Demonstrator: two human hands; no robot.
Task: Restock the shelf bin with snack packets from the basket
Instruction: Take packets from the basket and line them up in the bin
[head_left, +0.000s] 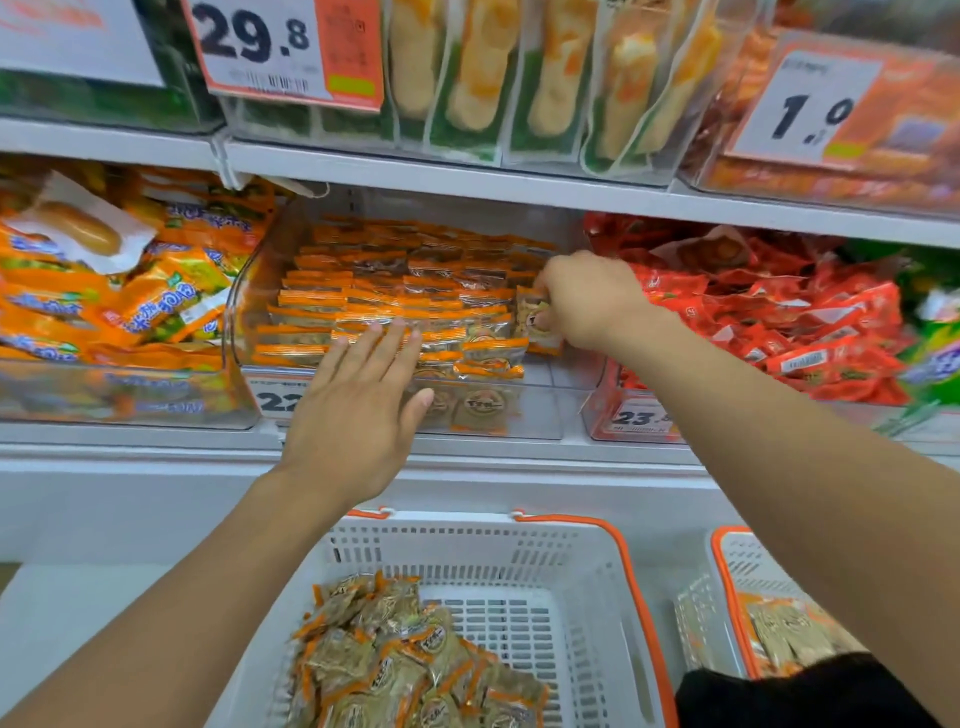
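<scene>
White shelving (467, 184) is filling the view, carrying price cards reading "29.8" (254, 39) and "1.0" (810, 117) above, with "22" (278, 400) and "23." (636, 418) partly showing below; the brand print on the packs is too blurred to read. A white basket (587, 577) with orange rim is sitting below the shelf, holding loose snack packets (405, 660). A clear shelf bin (545, 410) in the middle is holding rows of orange-edged packets (395, 291). The left hand (353, 415) is reaching over the bin's front, fingers (397, 343) straight and spread, tips touching the front rows. The right hand (587, 301) is curling its fingers around a few held packets (537, 322) at the bin's right side.
</scene>
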